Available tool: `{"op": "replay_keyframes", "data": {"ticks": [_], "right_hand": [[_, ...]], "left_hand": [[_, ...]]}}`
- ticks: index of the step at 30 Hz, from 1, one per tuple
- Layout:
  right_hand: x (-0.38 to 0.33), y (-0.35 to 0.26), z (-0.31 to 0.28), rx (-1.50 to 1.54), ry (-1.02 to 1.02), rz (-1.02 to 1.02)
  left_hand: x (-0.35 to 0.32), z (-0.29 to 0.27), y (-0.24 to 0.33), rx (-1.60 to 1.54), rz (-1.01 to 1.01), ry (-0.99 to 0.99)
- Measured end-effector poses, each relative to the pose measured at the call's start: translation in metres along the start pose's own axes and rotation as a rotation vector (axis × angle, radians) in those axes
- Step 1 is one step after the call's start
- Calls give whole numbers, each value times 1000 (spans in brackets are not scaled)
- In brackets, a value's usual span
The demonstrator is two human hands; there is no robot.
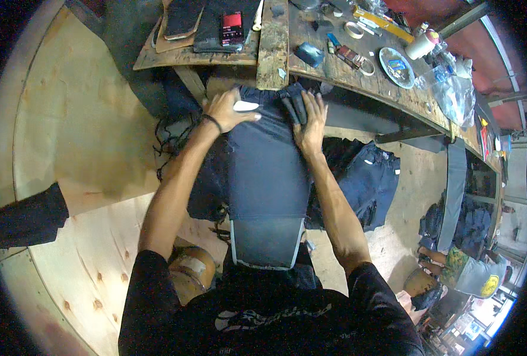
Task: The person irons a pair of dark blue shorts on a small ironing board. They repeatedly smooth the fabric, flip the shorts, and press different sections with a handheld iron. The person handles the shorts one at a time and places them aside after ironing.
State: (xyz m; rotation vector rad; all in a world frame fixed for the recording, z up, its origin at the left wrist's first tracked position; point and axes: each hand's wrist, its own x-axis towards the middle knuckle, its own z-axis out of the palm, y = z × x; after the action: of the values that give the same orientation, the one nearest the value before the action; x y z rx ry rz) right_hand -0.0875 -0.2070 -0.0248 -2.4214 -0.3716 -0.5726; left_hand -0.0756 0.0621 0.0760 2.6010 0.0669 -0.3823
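A dark navy garment [268, 172] with a gathered upper edge is spread smooth in front of me. Below its lower edge shows a dark flat board [266, 243] with pale sides. My left hand [223, 111] rests at the garment's upper left edge, thumb apart from the fingers. Between thumb and fingers shows a small white flat piece [245, 106]; I cannot tell whether it is a label or something loose. My right hand [312, 123] lies along the upper right edge, fingers stretched out, beside a raised fold of the cloth.
A worn wooden bench [216, 59] crosses ahead, bearing a phone [232, 28], a thread cone [422, 44], a pale dish [396, 67] and tape rolls. More dark garments [364, 178] hang at right. Plywood [85, 261] covers the left. Another person [474, 274] is at far right.
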Motion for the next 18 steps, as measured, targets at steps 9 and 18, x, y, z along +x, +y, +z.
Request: {"op": "replay_keyframes", "data": {"ticks": [9,18], "right_hand": [[-93,-106,-66,681,-1116,-377],[-61,-104,-49,826,-1053,-109]], "left_hand": [[26,90,17,191,220,391],[51,65,25,151,63,122]]}}
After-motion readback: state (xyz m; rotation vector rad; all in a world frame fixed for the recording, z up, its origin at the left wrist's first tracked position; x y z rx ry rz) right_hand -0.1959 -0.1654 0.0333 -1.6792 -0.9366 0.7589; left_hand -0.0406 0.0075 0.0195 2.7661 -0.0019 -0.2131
